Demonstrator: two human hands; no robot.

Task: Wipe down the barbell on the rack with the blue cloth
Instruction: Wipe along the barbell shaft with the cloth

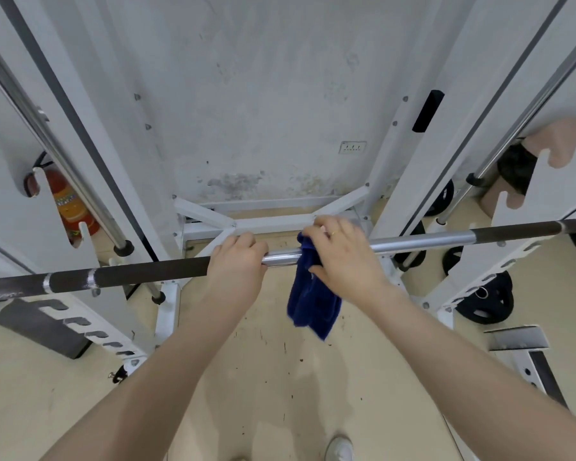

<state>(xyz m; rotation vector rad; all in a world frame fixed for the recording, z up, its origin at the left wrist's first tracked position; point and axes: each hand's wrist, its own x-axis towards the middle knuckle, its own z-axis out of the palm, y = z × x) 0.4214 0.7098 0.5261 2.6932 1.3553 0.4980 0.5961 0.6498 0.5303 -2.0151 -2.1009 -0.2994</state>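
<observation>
Our left hand (238, 261) grips the bar (413, 240), fingers closed; our right hand (345, 257) clamps the cloth (313, 301) around it (most hangs loose) at the rack (479, 104).

Barbell (413, 240) glossy smooth metal mid-shaft, matt dark grip sections; blue cloth (313, 304) soft terry

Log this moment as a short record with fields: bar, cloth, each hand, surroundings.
barbell: lies across the white rack, chrome middle, dark outer grip sections
blue cloth: draped over the chrome middle, most of it hanging below
left hand: closed bare around the bar, beside the cloth
right hand: pressing the cloth onto the bar
floor right: black weight plates
floor left: red fire extinguisher
</observation>
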